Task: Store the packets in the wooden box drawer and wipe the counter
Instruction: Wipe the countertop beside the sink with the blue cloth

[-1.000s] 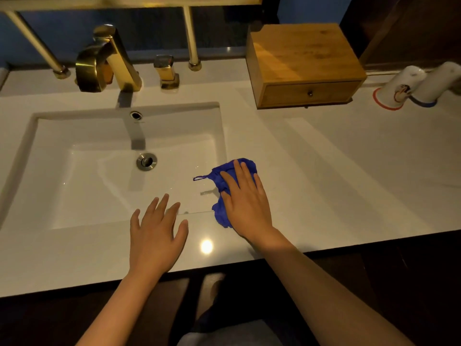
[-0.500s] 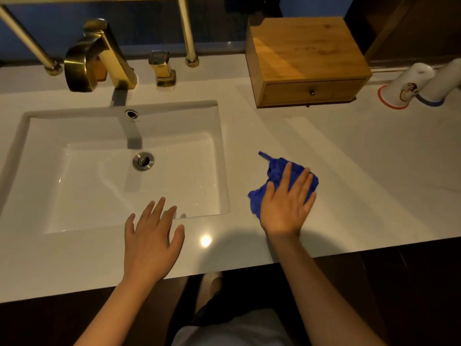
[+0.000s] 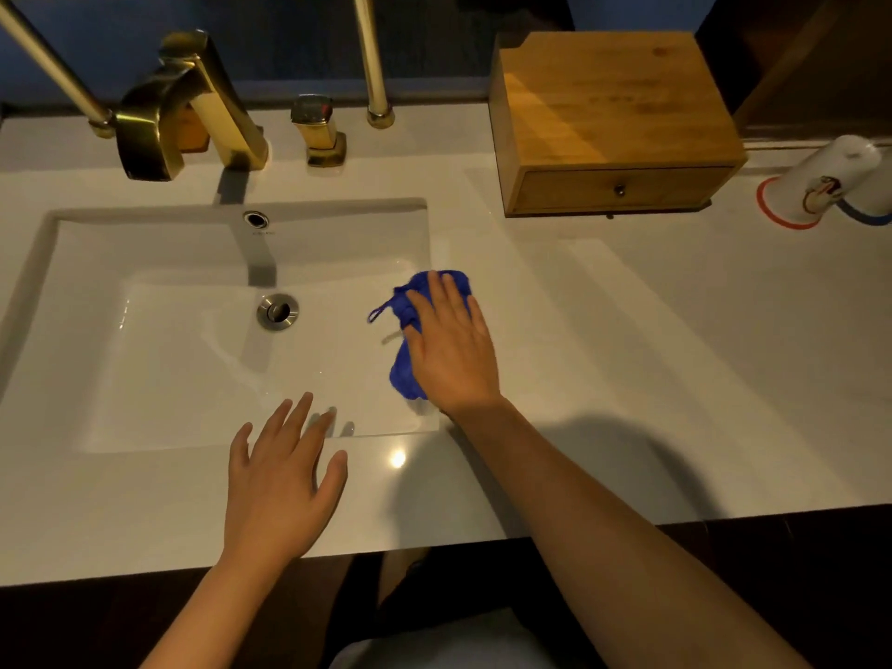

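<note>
1. Cloth (image 3: 410, 340), blue and bunched, lies on the counter (image 3: 627, 379) at the sink's (image 3: 77, 330) right rim.
2. Right hand (image 3: 451, 350) presses flat on it; left hand (image 3: 277, 480) rests spread, empty.
3. Wooden box drawer (image 3: 618, 189) is closed, no packets visible: wiping is underway.
4. Next likely needs strokes across the bare counter.

Both forearms are bare from the lower frame edge up to the wrists, with no sleeve, watch, bracelet or ring showing on either. The left hand (image 3: 277, 480) has slim fingers with short, unpainted nails. The right hand (image 3: 451, 347) looks broader across the back, its knuckles faintly marked. At the near edge, between the two arms, a patch of pale whitish-grey fabric shows, apparently clothing on the person's lap or torso, with darker fabric just above it, too dim to make out further
</note>
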